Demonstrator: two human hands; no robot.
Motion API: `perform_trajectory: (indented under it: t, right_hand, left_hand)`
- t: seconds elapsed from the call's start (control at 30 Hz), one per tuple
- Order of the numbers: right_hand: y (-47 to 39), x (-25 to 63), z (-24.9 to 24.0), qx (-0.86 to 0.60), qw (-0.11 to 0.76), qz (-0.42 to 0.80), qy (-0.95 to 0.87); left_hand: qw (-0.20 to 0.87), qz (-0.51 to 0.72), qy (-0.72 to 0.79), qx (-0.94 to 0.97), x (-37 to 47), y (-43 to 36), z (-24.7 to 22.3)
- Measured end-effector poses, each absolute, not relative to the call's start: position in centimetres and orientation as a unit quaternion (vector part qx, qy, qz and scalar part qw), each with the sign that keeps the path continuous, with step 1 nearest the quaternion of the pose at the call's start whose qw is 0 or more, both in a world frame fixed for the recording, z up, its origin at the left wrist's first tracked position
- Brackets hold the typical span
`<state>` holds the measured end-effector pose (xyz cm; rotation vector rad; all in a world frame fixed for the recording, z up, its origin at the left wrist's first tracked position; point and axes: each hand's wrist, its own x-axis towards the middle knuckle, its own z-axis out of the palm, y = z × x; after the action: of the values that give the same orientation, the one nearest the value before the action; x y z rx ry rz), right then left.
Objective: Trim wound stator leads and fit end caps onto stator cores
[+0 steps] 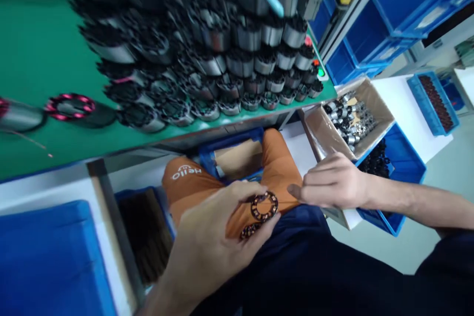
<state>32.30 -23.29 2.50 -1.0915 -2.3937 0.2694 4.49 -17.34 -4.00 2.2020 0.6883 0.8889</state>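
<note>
My left hand (213, 237) is closed, with thumb and fingertips round a small ring-shaped motor stator (274, 203) with copper windings and a black rim. A second similar ring (251, 230) shows below it, partly hidden by the thumb; I cannot tell whether the two are joined. My right hand (331, 182) is curled shut a little to the right. A faint thin line runs from the stator towards its fingers, but what they grip is hidden. Both hands are above my lap, over orange sleeve covers or cloth (283, 163).
Stacked rows of black-and-silver stators (272, 34) fill the green bench (33, 59); one with pink windings (91, 108) lies nearer. At right stand a cardboard box (322, 128) of metal parts and a blue bin (409, 163). Another blue bin (44, 256) is at lower left.
</note>
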Motion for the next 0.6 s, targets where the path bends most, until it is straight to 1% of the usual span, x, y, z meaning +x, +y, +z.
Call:
perform_trajectory:
  t: [0.13, 0.27, 0.33, 0.43, 0.5, 0.6]
  right_hand:
    - [-20.9, 34.4, 6.8, -0.487, 0.283, 0.122, -0.818]
    - [-14.0, 35.6, 12.9, -0.528, 0.248, -0.018, -0.812]
    - [-9.4, 36.1, 15.0, -0.576, 0.227, -0.047, -0.784]
    - [-2.9, 37.4, 16.2, -0.625, 0.194, -0.025, -0.755]
    - [0.2, 38.4, 15.8, -0.627, 0.173, -0.007, -0.760]
    - [2.6, 39.9, 14.6, -0.615, 0.160, 0.002, -0.772]
  left_hand:
    - [0.347, 0.347, 0.253, 0.834, 4.4, -16.7, -3.5]
    - [0.359, 0.364, 0.254, 0.821, 4.6, -16.8, -3.7]
    - [0.360, 0.369, 0.254, 0.818, 4.4, -17.1, -4.2]
    - [0.336, 0.377, 0.272, 0.819, 3.2, -17.7, -5.5]
    - [0.311, 0.377, 0.298, 0.819, 1.8, -18.0, -6.5]
    - [0.290, 0.372, 0.332, 0.817, -0.6, -18.3, -7.9]
